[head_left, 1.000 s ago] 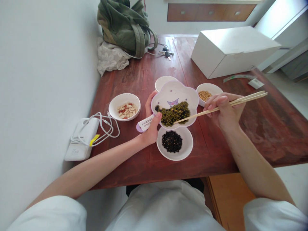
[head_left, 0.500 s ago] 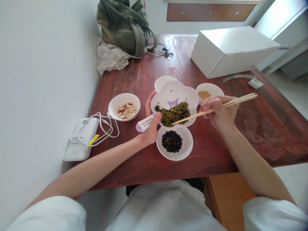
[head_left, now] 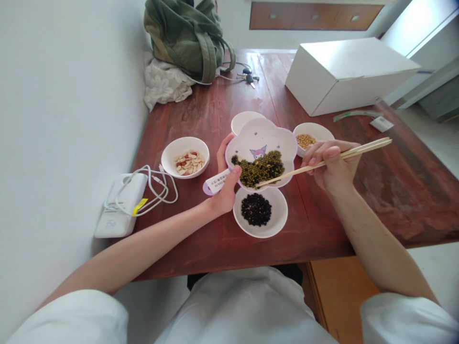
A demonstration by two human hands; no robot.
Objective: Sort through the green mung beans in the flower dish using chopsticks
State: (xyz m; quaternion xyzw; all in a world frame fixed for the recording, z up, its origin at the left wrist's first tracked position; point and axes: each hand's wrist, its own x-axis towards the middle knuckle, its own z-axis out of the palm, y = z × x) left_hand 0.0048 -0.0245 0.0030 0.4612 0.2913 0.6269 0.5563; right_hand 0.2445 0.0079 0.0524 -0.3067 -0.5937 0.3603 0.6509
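My left hand (head_left: pixel 226 184) grips the left edge of a white flower-shaped plate (head_left: pixel 261 134), pinching a printed paper slip (head_left: pixel 216 183) against it. Green mung beans (head_left: pixel 258 169) fill the plate's lower part. My right hand (head_left: pixel 332 165) holds wooden chopsticks (head_left: pixel 290 174), whose tips rest at the beans' lower right edge. Nearby stand a bowl of black beans (head_left: pixel 256 209), a bowl of yellow soybeans (head_left: pixel 305 140), a bowl of sliced nuts (head_left: pixel 189 163) and an empty white bowl (head_left: pixel 244 120).
All this stands on a red-brown wooden table (head_left: pixel 229 253). A white power bank (head_left: pixel 120 212) with tangled cable lies at the left, by the wall. Farther back are a white box (head_left: pixel 344 79), keys (head_left: pixel 247 79), a green bag (head_left: pixel 186 40) and a floral cloth (head_left: pixel 161 81).
My right hand and the chopsticks have shifted slightly left since a second ago. My left hand and the plate stay in nearly the same place.
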